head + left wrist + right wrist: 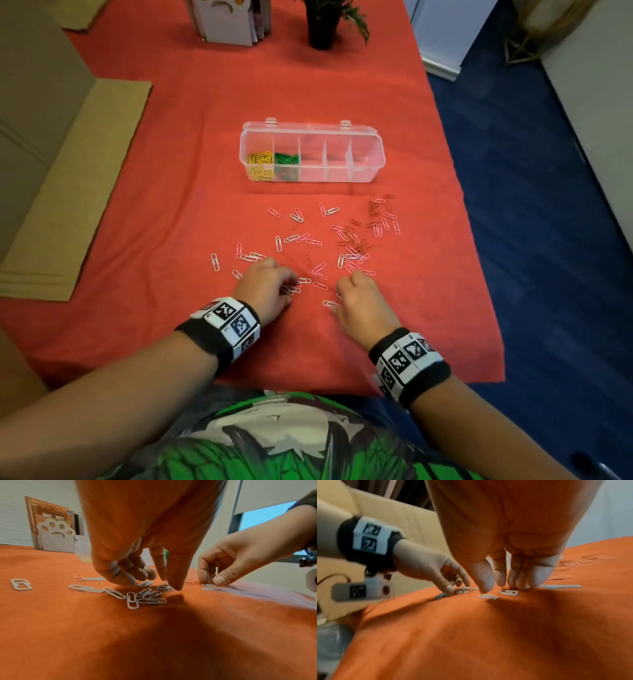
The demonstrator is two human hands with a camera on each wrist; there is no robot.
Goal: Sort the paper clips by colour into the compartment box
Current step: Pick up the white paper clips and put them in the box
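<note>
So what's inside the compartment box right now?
The compartment box holds yellow clips in its leftmost compartment and green clips in the next. The other three look empty, though glare on the clear walls could hide something.

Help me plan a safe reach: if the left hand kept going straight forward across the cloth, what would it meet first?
Probably the white paper clips scattered just past the left hand, well before the compartment box. Depth is hard to judge.

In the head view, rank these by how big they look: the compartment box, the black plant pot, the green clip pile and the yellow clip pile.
1. compartment box
2. black plant pot, partly cut off by the frame
3. yellow clip pile and green clip pile: too alike to rank
</note>
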